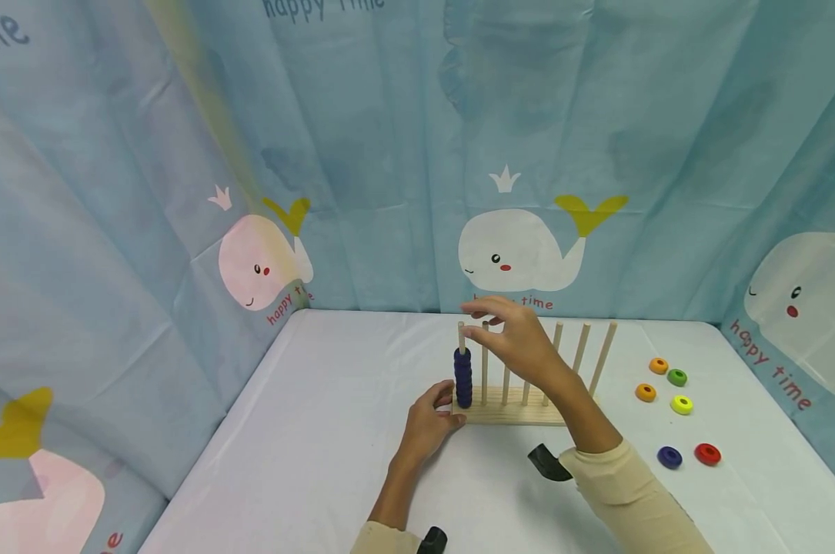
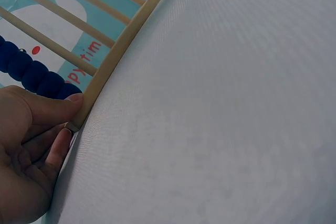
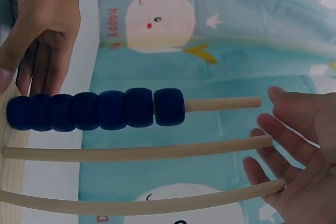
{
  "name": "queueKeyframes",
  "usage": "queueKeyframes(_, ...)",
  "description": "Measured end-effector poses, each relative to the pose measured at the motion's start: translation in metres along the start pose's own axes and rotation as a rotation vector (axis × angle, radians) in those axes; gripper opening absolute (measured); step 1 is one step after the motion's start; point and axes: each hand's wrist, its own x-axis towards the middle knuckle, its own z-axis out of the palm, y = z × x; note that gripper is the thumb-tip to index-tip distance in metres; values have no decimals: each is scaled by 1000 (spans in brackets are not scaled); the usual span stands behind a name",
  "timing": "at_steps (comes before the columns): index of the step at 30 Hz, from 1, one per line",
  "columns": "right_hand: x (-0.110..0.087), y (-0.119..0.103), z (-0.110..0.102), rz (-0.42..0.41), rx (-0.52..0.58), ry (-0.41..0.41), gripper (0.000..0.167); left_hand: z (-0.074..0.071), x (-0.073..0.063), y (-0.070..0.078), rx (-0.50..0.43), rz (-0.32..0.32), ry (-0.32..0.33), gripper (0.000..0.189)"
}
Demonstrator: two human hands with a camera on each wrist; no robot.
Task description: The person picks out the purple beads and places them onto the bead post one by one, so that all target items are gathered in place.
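Observation:
A wooden peg rack with a pale base (image 1: 514,416) and several upright pegs stands on the white table. Dark blue beads (image 1: 462,378) are stacked on its leftmost peg, whose bare tip (image 3: 226,104) sticks out above them. My left hand (image 1: 427,425) holds the left end of the base; in the left wrist view the thumb presses the base's edge and fingertips lie at its corner. Beside the top of the leftmost peg is my right hand (image 1: 517,338), thumb and fingers apart with nothing between them. In the right wrist view its fingers reach near the tips of the neighbouring pegs.
Right of the rack lie two orange beads (image 1: 658,365), a green bead (image 1: 676,377) and a yellow bead (image 1: 682,405). Nearer are a blue bead (image 1: 669,457) and a red bead (image 1: 708,454). A whale-print curtain (image 1: 389,154) hangs behind the table (image 1: 285,462).

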Motion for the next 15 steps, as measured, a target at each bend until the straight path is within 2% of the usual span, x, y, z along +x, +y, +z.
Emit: queueKeyframes(15,-9,-8,-16,-30,-15,68,34,1,-1,2,-4,-12,10,67)
